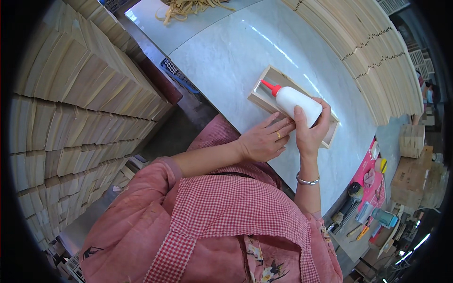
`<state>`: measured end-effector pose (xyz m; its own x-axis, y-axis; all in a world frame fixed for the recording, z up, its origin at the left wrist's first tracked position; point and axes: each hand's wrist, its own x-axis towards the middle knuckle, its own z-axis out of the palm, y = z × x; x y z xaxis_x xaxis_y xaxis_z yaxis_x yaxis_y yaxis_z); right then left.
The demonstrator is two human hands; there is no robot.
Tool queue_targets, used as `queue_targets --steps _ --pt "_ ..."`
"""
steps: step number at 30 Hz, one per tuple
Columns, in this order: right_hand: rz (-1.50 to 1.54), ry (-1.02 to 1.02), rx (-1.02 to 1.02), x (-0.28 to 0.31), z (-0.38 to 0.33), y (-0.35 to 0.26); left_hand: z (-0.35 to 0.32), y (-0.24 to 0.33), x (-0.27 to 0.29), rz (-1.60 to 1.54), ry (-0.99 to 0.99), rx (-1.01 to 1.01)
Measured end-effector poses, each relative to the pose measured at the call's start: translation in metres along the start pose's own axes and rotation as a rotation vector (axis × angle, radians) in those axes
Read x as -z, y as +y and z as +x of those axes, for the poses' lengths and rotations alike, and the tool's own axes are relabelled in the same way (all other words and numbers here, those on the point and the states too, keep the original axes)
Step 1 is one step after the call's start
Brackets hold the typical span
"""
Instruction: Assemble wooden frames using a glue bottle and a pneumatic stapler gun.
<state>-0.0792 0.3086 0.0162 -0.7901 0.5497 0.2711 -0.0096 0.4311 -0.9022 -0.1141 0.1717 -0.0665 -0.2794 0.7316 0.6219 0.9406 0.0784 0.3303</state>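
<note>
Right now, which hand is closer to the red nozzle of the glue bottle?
Right. The right hand grips the white glue bottle behind its red nozzle; the left hand rests lower, against the wooden frame.

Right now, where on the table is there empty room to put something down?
The pale tabletop is bare between the wooden frame and the rubber bands at the far end. It is crowded where both hands meet: the right hand holds the glue bottle over the frame.
</note>
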Motion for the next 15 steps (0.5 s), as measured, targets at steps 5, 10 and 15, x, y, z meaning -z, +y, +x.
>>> queue_targets --steps 5,10,15 --pt "-0.020 0.046 0.033 -0.005 0.015 0.005 0.000 0.000 0.000 -0.016 -0.004 -0.007" --pt "-0.077 0.086 0.078 -0.008 0.027 0.006 0.000 0.000 0.000 -0.024 -0.004 -0.006" --pt "-0.141 0.118 0.114 -0.001 0.028 0.007 0.001 0.000 0.001 -0.022 -0.013 0.006"
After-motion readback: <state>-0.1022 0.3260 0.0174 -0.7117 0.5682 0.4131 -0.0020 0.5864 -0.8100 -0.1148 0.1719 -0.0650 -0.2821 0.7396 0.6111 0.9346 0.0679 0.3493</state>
